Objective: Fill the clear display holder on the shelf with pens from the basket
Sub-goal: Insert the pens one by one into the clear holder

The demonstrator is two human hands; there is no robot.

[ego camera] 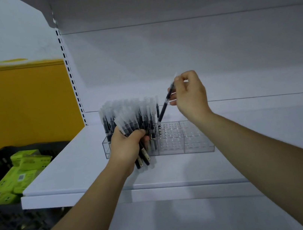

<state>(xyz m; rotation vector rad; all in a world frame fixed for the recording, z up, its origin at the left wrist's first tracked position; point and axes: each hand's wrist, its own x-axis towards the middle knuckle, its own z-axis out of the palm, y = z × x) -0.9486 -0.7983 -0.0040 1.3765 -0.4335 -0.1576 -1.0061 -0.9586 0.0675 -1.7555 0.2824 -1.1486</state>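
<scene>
Left hand (126,146) around pen bundle (128,122), right hand (191,97) pinch-tight on 1 pen (163,110); labels (145,153) illegible.

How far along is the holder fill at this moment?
Done: the left section of the clear holder is packed with upright pens. In hand: the left hand grips a bundle of pens, and the right hand pinches a single pen, tilted, its lower end at the holes beside the filled rows. Left: the middle and right sections show only empty holes.
</scene>
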